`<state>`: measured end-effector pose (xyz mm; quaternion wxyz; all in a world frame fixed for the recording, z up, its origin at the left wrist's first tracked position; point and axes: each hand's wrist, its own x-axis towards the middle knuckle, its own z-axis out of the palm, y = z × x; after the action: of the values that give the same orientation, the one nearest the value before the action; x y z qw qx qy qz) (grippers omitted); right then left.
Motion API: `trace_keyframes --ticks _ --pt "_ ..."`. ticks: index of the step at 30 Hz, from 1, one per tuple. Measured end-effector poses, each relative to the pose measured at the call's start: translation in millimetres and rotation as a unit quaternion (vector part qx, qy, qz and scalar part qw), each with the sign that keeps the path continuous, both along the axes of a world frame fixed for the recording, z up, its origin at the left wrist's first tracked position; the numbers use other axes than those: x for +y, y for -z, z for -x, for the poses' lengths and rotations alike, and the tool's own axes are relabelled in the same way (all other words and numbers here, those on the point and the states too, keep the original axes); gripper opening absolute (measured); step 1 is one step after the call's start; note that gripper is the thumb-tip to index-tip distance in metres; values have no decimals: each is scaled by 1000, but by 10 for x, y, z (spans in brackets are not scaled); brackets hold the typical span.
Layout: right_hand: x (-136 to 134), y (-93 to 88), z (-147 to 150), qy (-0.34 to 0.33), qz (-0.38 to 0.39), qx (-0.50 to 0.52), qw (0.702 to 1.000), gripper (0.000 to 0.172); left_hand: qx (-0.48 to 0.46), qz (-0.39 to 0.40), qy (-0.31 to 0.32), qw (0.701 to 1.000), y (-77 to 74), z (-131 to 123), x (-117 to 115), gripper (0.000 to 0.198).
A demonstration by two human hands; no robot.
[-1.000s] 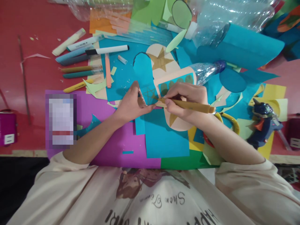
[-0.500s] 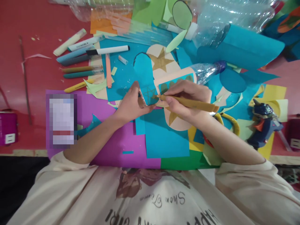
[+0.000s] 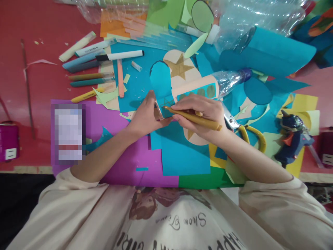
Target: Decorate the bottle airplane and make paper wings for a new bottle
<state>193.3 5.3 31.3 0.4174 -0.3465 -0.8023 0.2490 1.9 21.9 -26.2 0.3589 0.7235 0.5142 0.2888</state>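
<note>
In the middle lies a plastic bottle (image 3: 194, 86) wrapped in peach paper, with a blue strip of gold dots, its purple-capped neck toward the right. Rounded peach pieces with gold stars (image 3: 179, 66) flank it. My left hand (image 3: 147, 114) is closed around its blue-covered end, thumb above and fingers below. A gold marker (image 3: 203, 120) is pinched in my right hand (image 3: 200, 109). Its tip meets the blue paper (image 3: 168, 102), where a star outline shows. A blue rounded flap (image 3: 160, 76) stands out beyond my left thumb.
Several markers (image 3: 91, 62) lie at the left, above a blurred phone-like object (image 3: 69, 133). Yellow-handled scissors (image 3: 244, 133) rest by my right wrist, partly hidden. A dark blue glue gun (image 3: 292, 139) is farther right. Clear plastic bottles (image 3: 260, 17) and paper scraps lie at the back.
My right hand has moved left with the gold marker, its tip now farther onto the blue star outline. More of the dotted strip and the scissors shows. My left hand keeps its place.
</note>
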Motion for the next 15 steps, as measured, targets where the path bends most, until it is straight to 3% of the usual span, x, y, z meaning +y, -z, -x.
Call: trace_keyframes --ticks 8,15 --pt "-9 76 39 -1 -17 20 1000 11 12 16 -2 1000 -82 -25 -1 61" --pt "-10 79 31 -2 2 11 1000 12 42 5 8 999 -63 -12 2 61"
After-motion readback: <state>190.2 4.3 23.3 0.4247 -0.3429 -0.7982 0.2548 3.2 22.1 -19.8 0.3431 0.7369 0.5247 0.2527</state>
